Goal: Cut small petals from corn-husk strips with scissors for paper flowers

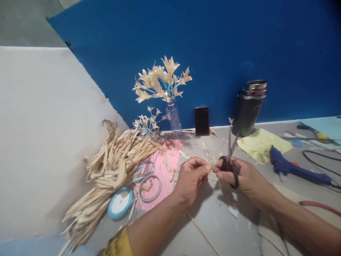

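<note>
Pinching a pale sliver, left hand; gripping black-handled steel scissors, right hand. Careless tilting could nick the left!

This looks like a craft workspace: scissors in use, a glue gun toward the surface's right edge, dried strips heaped leftward, pale flowers at the back edge.

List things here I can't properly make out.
In the head view:
Pale piece in the left hand: too small and blurred to identify.
Scissors: partly covered by the right hand.
Dark flask: its own wall hides any contents.
Red tube: cut off by the right edge.
</note>
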`<state>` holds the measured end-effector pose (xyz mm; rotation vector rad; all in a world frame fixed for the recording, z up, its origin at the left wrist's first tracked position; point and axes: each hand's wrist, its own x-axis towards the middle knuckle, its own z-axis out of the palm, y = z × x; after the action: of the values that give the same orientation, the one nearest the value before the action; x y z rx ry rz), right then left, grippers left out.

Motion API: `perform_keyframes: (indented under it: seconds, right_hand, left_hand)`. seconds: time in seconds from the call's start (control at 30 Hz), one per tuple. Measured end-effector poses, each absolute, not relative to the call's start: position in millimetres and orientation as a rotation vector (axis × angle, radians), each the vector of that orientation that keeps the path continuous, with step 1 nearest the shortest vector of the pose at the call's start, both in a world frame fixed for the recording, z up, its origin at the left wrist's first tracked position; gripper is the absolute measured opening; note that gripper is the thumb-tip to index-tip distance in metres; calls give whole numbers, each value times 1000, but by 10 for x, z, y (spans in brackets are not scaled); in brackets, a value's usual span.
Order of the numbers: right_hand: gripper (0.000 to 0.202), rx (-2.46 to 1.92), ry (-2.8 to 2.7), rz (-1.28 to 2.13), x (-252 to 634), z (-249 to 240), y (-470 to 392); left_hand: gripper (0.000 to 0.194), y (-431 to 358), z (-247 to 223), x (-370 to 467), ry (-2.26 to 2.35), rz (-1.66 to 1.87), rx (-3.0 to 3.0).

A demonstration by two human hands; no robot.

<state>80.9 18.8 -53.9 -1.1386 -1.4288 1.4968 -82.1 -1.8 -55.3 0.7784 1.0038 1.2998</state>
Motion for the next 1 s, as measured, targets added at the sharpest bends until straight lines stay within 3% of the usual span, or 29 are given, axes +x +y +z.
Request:
perform_keyframes:
  seconds: [0.5,0.73,1.0]
  right_hand:
    - [38,-1110,-1438,1538,845,-464,178]
    - [23,-1112,-1568,1518,883,-463,203]
    - [30,-1137,-1445,1521,912,-492,254]
  left_hand:
    - [33,-54,-642,-777,871,1189,764]
    - [14,-58,-606,-788,987,1174,856]
    - [16,-52,-597,-782,977,1157,775]
